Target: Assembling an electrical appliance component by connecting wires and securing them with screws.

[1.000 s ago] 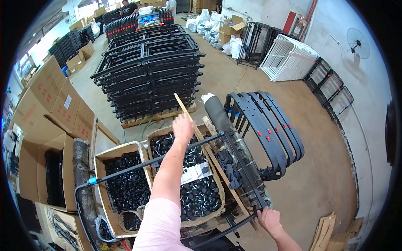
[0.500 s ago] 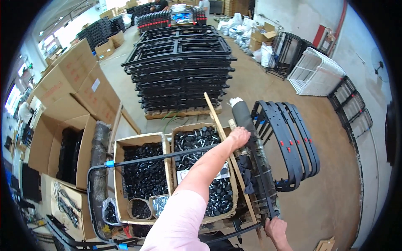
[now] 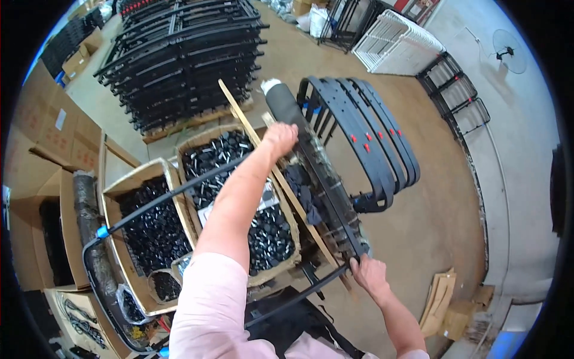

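A black tubular metal frame [image 3: 161,200] lies across the bench, with a blue clip [image 3: 103,231] near its left corner. My left hand [image 3: 280,140] is closed round its far right corner, beside a padded roll [image 3: 282,107]. Down at the near right corner, my right hand [image 3: 369,272] grips the same frame. Under it stand two open cartons, one [image 3: 197,237] of small black parts and another [image 3: 294,230] of black-headed bolts. A wooden strip [image 3: 242,113] runs along the right carton. My left forearm covers part of the bolts.
Several curved black frames [image 3: 382,143] with red bits hang beyond the padded roll. A tall stack of black frames [image 3: 185,66] rests on a pallet ahead. Large cardboard boxes [image 3: 36,119] stand at left. White racks [image 3: 394,45] and a fan [image 3: 508,52] are along the right wall.
The view has swung right and downward, so the scene sits farther left and higher. Both hands still hold the same corners of the frame. More of my right forearm shows.
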